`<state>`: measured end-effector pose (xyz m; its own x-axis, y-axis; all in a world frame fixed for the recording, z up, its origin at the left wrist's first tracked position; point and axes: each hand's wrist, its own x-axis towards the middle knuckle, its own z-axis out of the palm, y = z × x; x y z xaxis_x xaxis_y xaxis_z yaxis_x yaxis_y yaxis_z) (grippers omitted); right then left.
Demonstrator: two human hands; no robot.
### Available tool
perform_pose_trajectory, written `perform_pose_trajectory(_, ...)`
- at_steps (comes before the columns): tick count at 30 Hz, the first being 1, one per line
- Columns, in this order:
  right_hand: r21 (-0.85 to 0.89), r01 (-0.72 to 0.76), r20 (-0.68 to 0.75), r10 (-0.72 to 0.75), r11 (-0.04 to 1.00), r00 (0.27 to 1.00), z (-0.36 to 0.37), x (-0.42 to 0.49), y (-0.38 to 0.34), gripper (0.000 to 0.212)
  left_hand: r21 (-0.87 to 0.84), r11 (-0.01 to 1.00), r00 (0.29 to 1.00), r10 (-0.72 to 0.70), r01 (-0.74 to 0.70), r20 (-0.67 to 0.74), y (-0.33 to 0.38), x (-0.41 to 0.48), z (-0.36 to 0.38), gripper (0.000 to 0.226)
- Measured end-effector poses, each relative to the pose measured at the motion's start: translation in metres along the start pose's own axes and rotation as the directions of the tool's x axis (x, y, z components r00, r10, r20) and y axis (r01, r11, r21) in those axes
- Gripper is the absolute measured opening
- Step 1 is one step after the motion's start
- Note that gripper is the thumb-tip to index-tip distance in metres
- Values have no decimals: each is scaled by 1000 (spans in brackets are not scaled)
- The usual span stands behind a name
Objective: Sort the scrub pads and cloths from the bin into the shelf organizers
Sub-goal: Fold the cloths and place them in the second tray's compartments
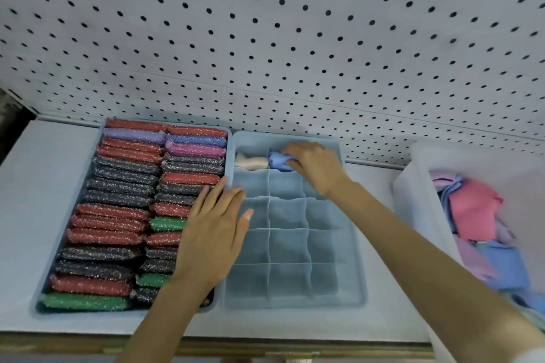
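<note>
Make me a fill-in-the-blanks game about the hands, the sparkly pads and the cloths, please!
1. The right hand pushes a rolled ____ cloth into the light blue divided organizer.
2. Beside it, in the left cell, lies a rolled ____ cloth.
3. The left hand lies flat over the tray of glittery scrub pads, its fingers ____.
4. The clear plastic bin of loose cloths stands to the organizer's ____.

Missing words: blue; cream; spread; right

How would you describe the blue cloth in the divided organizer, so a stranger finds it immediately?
Find the divided organizer right of the tray of scrub pads. In its second row from the back, the blue cloth lies rolled under the right hand. Its only neighbour is a pale cloth.
</note>
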<state>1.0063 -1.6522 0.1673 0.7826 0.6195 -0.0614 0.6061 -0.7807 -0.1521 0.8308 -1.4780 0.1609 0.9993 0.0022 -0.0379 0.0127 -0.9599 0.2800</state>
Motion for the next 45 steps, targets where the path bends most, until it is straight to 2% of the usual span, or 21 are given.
perform_pose_trajectory(4, 29, -44, 83, 42, 999, 996, -2, 9, -5, 17, -24, 1000, 1000, 5, -5, -24, -1, 0, -1, 65)
perform_pose_trajectory(9, 175, -51, 188, 17, 983, 982, -6, 13, 4, 17, -11, 1000, 999, -1, 1, -33, 1, 1, -2, 65)
perform_pose_trajectory(13, 164, -9, 217, -27, 986, 976, -3, 16, 6, 12, 0, 1000, 999, -3, 3, -39, 1, 1, 0, 66)
perform_pose_trajectory(18, 261, -17, 219, -42, 965, 975, 0, 13, 9, 13, 2, 1000, 998, -5, 5, -59, 1, 2, 1, 66)
perform_pose_trajectory(22, 258, -89, 379, -16, 962, 925, -11, 16, 8, 25, -21, 1000, 997, 4, -6, -83, 0, 4, 2, 64)
perform_pose_trajectory(25, 201, -108, 435, 10, 974, 900, -12, 14, 4, 31, -30, 999, 994, 16, -19, -104, 0, 7, 2, 62)
perform_pose_trajectory(31, 222, -172, 375, 79, 960, 924, -7, 10, -2, 31, -15, 999, 994, 30, -32, -108, -2, 10, 4, 58)
perform_pose_trajectory(36, 217, -213, 379, 119, 953, 918, -2, 5, -7, 34, 36, 999, 998, 42, -40, -42, -6, 10, 5, 68)
perform_pose_trajectory(39, 390, -275, 362, 128, 879, 923, -8, -12, 0, 42, 107, 994, 999, 38, -36, -18, -2, 6, 2, 75)
perform_pose_trajectory(41, 517, -304, 279, 178, 801, 944, -22, -36, 8, 41, 83, 997, 997, 5, 1, -73, 17, 2, -4, 74)
perform_pose_trajectory(43, 638, -289, 189, 219, 714, 957, -43, -70, 20, 35, -65, 998, 988, -15, 5, -155, 53, 0, -9, 68)
perform_pose_trajectory(45, 751, -265, 151, 233, 605, 961, -66, -113, 38, 31, -345, 938, 987, -16, -40, -158, 105, 0, -16, 66)
